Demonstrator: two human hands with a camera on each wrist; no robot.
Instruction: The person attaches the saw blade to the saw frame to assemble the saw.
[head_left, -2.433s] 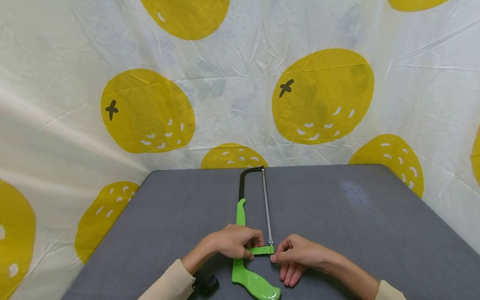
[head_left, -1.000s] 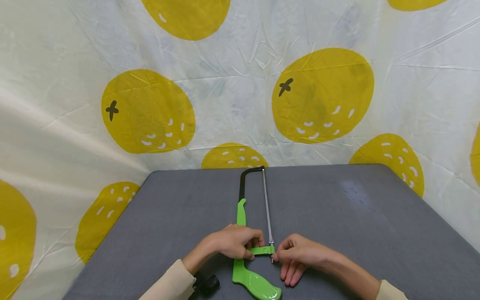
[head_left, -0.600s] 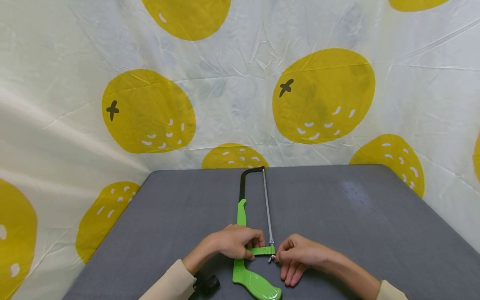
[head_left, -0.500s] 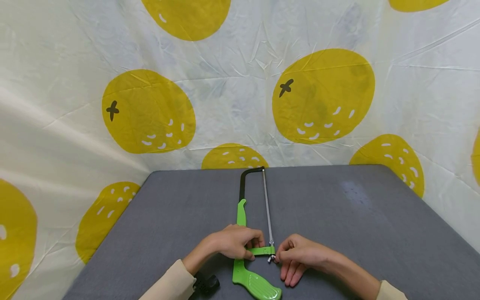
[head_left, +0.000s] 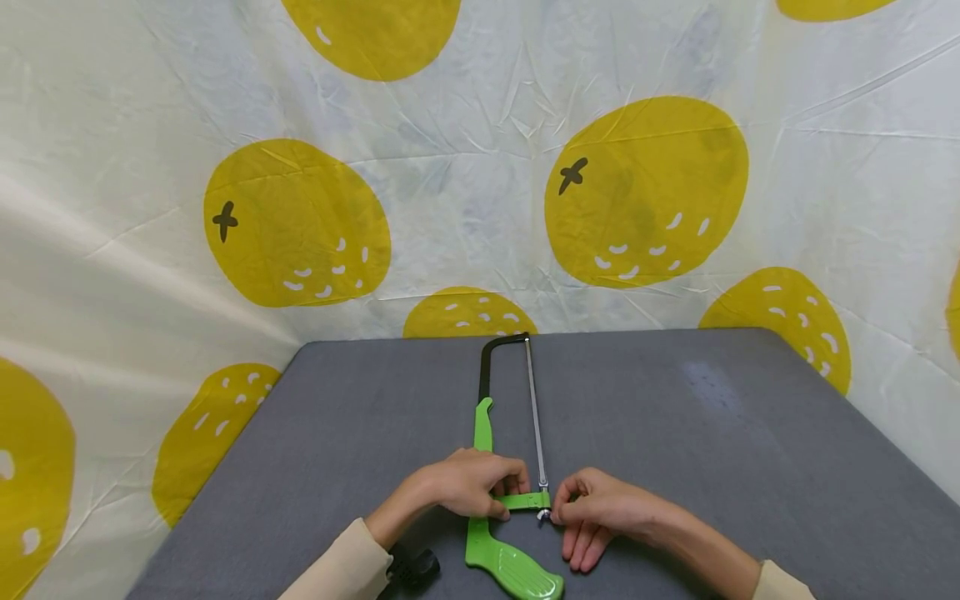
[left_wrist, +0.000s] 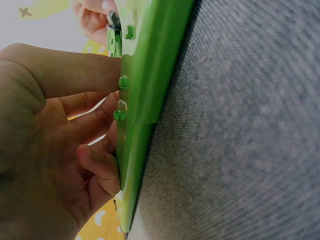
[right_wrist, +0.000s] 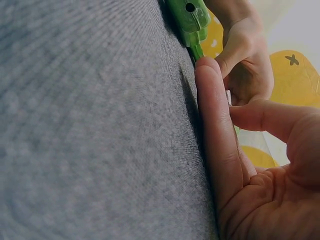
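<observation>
A hacksaw with a green handle (head_left: 517, 568), a black front frame (head_left: 485, 371) and a thin silver blade (head_left: 535, 408) lies on the grey table, pointing away from me. My left hand (head_left: 468, 483) grips its green frame, thumb and fingers about the short green crosspiece (head_left: 525, 502). At the near end of the blade, a small metal wing nut (head_left: 543, 515) sticks out below the crosspiece. Thumb and forefinger of my right hand (head_left: 607, 507) are at that wing nut, pinching its right side. The other right fingers (right_wrist: 217, 130) lie along the tabletop.
Grey cloth covers the table (head_left: 675, 417), which ends at a white curtain (head_left: 465, 192) printed with yellow fruit. A black strap piece (head_left: 414, 568) sits by the left wrist, left of the handle.
The wing nut, earlier covered by the right fingertips, now shows, and its wings have turned. Those fingertips have shifted slightly right. The left hand and hacksaw stay in place.
</observation>
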